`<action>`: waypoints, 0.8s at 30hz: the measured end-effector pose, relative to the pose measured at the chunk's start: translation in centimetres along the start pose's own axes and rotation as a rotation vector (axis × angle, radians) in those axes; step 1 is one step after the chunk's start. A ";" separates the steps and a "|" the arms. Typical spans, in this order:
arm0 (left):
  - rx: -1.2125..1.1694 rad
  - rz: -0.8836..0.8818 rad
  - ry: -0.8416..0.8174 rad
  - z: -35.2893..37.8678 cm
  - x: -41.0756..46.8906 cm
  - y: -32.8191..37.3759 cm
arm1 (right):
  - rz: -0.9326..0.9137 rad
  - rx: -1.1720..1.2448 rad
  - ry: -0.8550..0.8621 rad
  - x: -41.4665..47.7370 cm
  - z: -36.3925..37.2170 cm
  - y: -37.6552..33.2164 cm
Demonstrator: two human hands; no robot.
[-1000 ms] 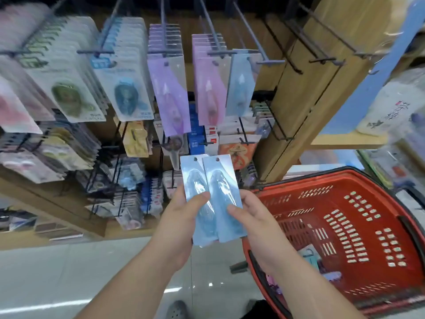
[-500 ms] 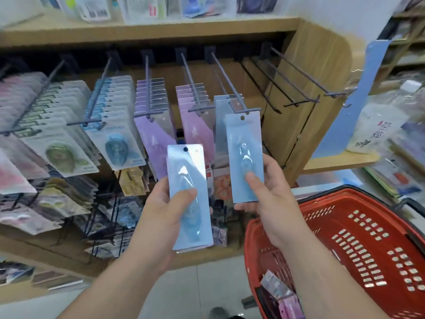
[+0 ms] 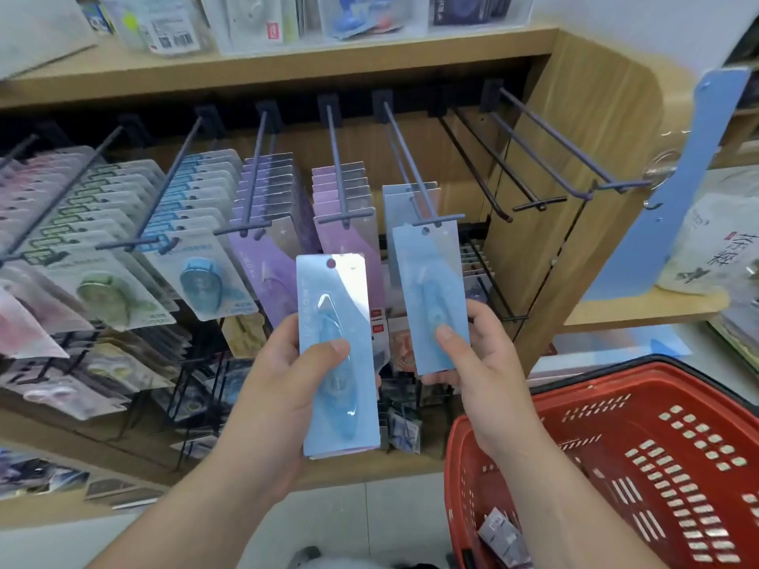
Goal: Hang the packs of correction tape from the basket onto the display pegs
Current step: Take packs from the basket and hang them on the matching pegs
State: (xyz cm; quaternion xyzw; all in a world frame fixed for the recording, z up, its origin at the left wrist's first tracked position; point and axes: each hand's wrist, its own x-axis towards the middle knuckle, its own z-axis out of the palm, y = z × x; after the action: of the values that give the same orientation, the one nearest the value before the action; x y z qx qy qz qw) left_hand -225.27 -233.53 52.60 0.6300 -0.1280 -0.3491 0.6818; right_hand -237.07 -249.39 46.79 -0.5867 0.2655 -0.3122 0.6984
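Note:
My left hand [image 3: 283,384] grips a light blue pack of correction tape [image 3: 336,334] upright in front of the display, its hang hole at the top. My right hand [image 3: 476,355] holds a second light blue pack [image 3: 431,289] by its lower half, with its hang hole right at the tip of a display peg [image 3: 415,174]. That peg carries a few blue packs further back. The red basket [image 3: 616,457] sits at the lower right with some packs [image 3: 501,535] in its bottom.
Pegs to the left carry rows of pink, purple, blue and green packs [image 3: 197,256]. Three bare pegs [image 3: 546,158] stick out to the right. A wooden shelf [image 3: 287,63] with boxed goods runs above. Lower racks hold more stationery.
I split the two blue packs, one in each hand. My right hand has lifted its pack up to the tip of the peg, and the view tilted upward.

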 end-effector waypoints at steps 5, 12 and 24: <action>0.006 0.010 -0.016 -0.1 0.8 -0.3 | -0.005 -0.017 0.009 1.1 0.3 0.4; -0.006 -0.001 -0.009 0.0 1.0 -0.9 | 0.077 -0.128 0.002 5.1 0.7 1.5; 0.020 0.004 -0.009 0.7 0.9 -0.9 | 0.050 -0.277 0.044 0.8 1.4 0.1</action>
State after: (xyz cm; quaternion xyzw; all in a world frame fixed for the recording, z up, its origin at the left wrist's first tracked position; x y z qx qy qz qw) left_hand -225.33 -234.61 51.63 0.6349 -0.1356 -0.3492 0.6757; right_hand -235.50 -249.09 46.93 -0.6635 0.3359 -0.2679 0.6125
